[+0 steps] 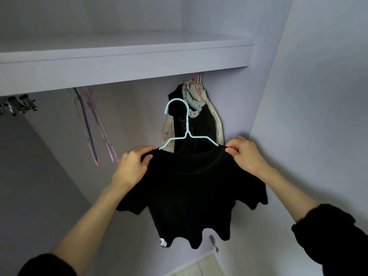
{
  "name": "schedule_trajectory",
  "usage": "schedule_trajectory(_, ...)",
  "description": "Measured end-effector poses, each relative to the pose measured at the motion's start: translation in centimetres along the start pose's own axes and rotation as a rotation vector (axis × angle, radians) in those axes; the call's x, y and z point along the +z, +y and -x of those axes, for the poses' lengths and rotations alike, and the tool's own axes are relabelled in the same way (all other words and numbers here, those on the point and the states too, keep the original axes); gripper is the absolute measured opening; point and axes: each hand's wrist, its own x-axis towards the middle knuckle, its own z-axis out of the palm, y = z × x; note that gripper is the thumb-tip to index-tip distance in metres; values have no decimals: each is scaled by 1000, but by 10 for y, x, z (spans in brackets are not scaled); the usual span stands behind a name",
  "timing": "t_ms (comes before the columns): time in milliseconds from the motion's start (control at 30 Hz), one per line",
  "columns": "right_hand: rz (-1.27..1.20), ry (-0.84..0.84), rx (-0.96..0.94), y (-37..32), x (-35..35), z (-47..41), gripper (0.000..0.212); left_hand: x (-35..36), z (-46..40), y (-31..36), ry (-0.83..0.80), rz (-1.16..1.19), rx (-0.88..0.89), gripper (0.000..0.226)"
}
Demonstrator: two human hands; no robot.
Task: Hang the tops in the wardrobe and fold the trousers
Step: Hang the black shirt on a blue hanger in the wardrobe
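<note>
Hands: our left hand [132,164] and right hand [246,154] pinch the black T-shirt [191,192] shoulders on the light-blue hanger [184,126].
Room: open wardrobe space left, under the shelf [119,64].
Obstacles: hung tops [199,116] just behind; empty hangers [91,124] left.

You are holding a black top [191,188] on a light blue hanger [184,128] inside the wardrobe [308,96]. Your left hand [132,166] is pinching the shoulder at nine o'clock of the collar; your right hand [246,154] is pinching the other shoulder at three o'clock. At twelve o'clock, behind the hook, a dark and cream garment [201,116] is hanging on a pink hanger [197,84] under the shelf [119,62]. At ten o'clock, empty hangers [89,126] are dangling.
</note>
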Motion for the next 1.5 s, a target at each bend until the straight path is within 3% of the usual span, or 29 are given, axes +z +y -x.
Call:
schedule_trajectory(233,57,46,167,-20,15,-22,14,-23,-13,30,269,-282,418,43)
schedule_trajectory(367,-22,75,272,-37,26,-41,18,-43,-33,44,432,-502,553,65)
schedule_trajectory(500,-97,150,327,-56,31,-68,23,-58,-53,48,467,-709,458,92)
schedule_trajectory(700,-226,241,376,-76,42,-117,22,-60,-68,35,476,-866,402,107)
schedule_trajectory(900,-293,277,379,-89,49,-160,24,-56,-70,36,515,-895,404,106)
schedule_trajectory(1067,-309,190,462,-100,66,-188,26,-54,-69,38,541,-889,399,103)
schedule_trajectory(1267,-317,150,652,-80,76,-184,38,-54,-69,37,540,-905,395,106)
schedule_trajectory(1500,-311,195,683,-68,68,-181,40,-55,-69,38,491,-904,346,105)
